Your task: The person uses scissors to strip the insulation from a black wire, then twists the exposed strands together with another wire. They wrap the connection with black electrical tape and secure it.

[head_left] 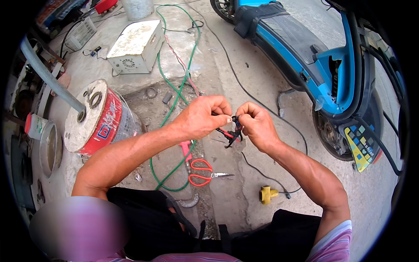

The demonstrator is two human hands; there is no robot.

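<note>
My left hand [205,115] and my right hand [255,124] meet in the middle of the view, fingers pinched on a small bundle of black and red wires [231,135] with dark fittings. What exactly sits between the fingertips is too small to tell. Below them on the ground lie red-handled scissors [200,178], a pink tool [185,146] with a metal fitting, and a green hose [170,179].
A blue scooter [279,48] stands at the right. At left are a metal drum [104,122] with a pole and a basin [52,153]. A white metal box [136,48] sits farther back. A yellow plug adapter [266,195] and cables lie on the concrete.
</note>
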